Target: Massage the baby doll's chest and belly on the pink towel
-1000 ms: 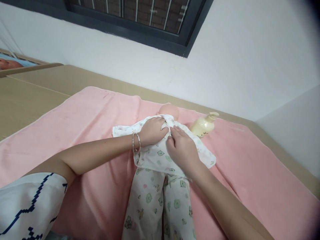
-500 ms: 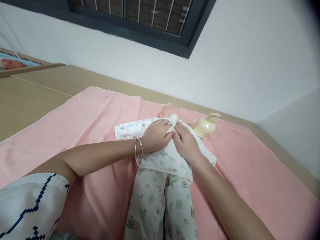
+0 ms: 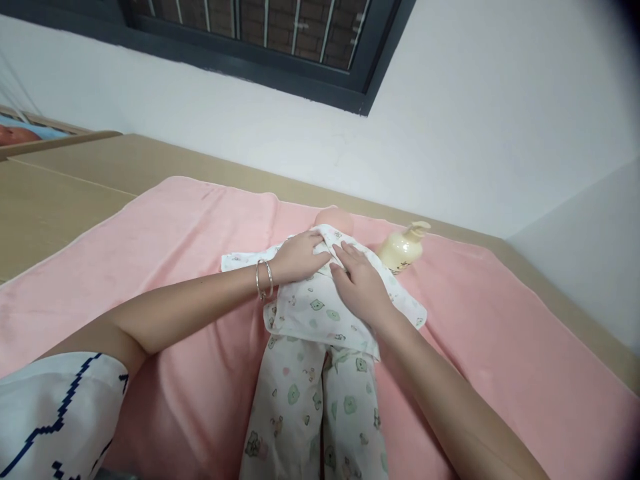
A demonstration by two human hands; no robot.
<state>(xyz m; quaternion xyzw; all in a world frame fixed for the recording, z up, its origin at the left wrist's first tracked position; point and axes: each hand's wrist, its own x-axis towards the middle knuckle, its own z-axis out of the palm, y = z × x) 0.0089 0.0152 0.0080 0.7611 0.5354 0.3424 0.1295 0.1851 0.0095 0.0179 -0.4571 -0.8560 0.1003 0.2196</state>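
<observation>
A doll lies on its back on a pink blanket, its rounded head [image 3: 334,218] partly hidden by the raised collar. It wears a white baby top [image 3: 320,307] with a small green animal print and matching pants [image 3: 295,400]. My left hand [image 3: 299,257], with bangles at its wrist, is at the chest of the top, a fold of the cloth between thumb and fingers. Against the other side of the front lies my right hand [image 3: 361,283], fingers spread and flat on the fabric. A cream pump bottle [image 3: 401,250] stands close beside the doll's shoulder.
The pink blanket [image 3: 480,320] covers much of a wooden surface [image 3: 65,193]. Behind it rises a white wall with a dark-framed window [image 3: 345,90]. At the far left edge, a reddish-brown object [image 3: 17,135] rests on something blue behind a wooden rim.
My hands were close together at the middle of the top's chest; now they are slightly apart. The right hand's fingers have spread out, and the cloth near the collar has shifted. The view tilted slightly.
</observation>
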